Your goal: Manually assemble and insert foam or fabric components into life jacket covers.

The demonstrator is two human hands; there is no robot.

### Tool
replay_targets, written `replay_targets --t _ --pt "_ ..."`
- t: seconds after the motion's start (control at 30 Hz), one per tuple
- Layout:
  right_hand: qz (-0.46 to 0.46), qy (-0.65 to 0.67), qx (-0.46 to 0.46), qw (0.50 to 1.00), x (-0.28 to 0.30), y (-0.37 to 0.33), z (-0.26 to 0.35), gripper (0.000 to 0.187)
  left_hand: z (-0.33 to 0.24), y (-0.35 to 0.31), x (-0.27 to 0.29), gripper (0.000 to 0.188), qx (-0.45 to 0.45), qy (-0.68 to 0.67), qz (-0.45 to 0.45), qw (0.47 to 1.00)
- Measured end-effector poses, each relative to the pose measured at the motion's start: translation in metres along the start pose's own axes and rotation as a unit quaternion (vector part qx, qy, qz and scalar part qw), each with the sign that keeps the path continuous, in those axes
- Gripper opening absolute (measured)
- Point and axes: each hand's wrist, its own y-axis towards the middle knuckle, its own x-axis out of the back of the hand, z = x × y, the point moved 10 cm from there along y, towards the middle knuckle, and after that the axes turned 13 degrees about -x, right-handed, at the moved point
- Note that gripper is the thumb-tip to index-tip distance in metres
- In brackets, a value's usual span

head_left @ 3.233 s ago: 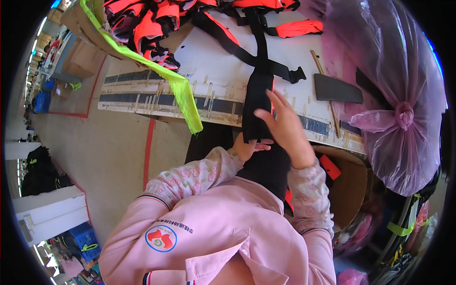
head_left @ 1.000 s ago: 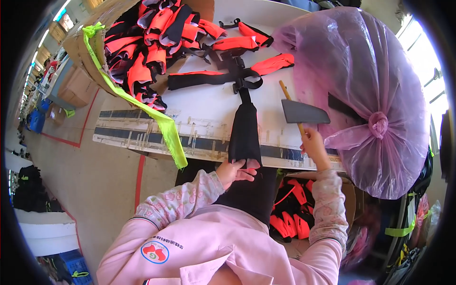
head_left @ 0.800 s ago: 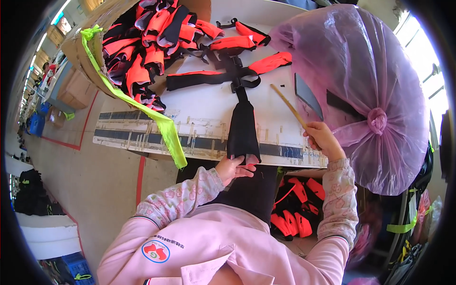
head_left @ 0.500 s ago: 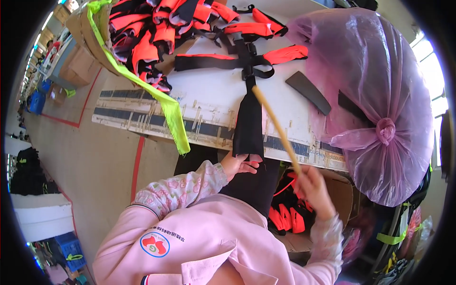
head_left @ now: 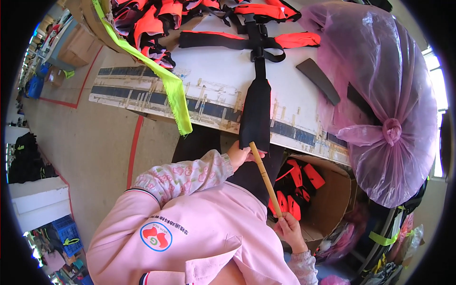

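Note:
A black fabric strap sleeve (head_left: 255, 114) hangs over the front edge of the table, its lower end held by my left hand (head_left: 237, 156). Part of that hand's fingers is hidden behind the fabric. My right hand (head_left: 289, 230), lower and to the right, grips a thin wooden stick (head_left: 267, 180) near its bottom end. The stick slants up to the left, and its upper tip overlaps the sleeve's lower end beside my left fingers. Farther up, the sleeve joins a black buckle (head_left: 257, 51) and crossing black and orange straps (head_left: 297, 40) lying on the table.
Orange and black pieces (head_left: 152, 23) are heaped at the far left, with a neon yellow strip (head_left: 166, 88) hanging off the table (head_left: 209, 97). A dark curved pad (head_left: 318, 80) lies near a knotted pink plastic bag (head_left: 380, 85). Below stands a cardboard box (head_left: 332, 204) containing orange pieces.
My right hand has moved down and left with the stick. The stick's tip has dropped from high on the strap to the sleeve's lower end. My left hand still holds the sleeve.

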Motion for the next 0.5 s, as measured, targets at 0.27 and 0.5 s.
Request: replay_targets --t 0.27,0.5 --pt "-0.007 0.003 -0.030 1.000 0.011 0.000 -0.001 0.019 -0.014 0.003 -0.011 0.028 -0.056 -0.029 0.068 0.996" --pt "-0.006 -0.022 0.000 1.000 -0.037 0.027 0.050 0.019 -0.007 0.007 -0.006 0.030 -0.094 0.019 0.077 0.992"
